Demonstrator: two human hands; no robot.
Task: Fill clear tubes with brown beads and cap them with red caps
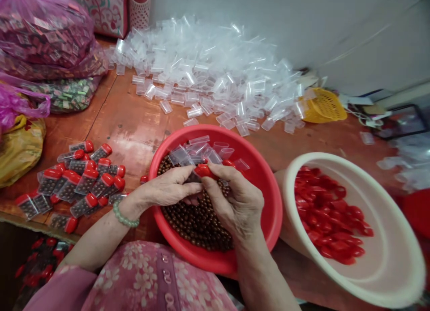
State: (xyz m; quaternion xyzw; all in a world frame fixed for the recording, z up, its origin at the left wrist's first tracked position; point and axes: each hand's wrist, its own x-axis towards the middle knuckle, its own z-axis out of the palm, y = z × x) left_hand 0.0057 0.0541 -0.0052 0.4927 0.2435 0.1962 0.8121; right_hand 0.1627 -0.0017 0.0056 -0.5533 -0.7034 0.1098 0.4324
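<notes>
Over a red basin (pixel 273 203) of dark brown beads (pixel 198 221), my left hand (pixel 168 185) grips a small clear plastic container (pixel 193 176), partly hidden by the fingers. My right hand (pixel 235 194) pinches a red cap (pixel 203 170) at the container's end; whether it is fully seated I cannot tell. Several clear containers (pixel 198 150) lie on the beads at the basin's far side, with a few red caps (pixel 229 163) beside them. To the left, filled bead containers with red caps (pixel 87 181) are piled on the table.
A white tub (pixel 372 194) of loose red caps (pixel 329 212) stands at the right. Clear containers (pixel 215 65) are heaped along the wall, beside a yellow basket (pixel 324 106). Pink plastic bags (pixel 47 38) of small packets occupy the back left. The wooden table's (pixel 110 109) front edge shows at lower left.
</notes>
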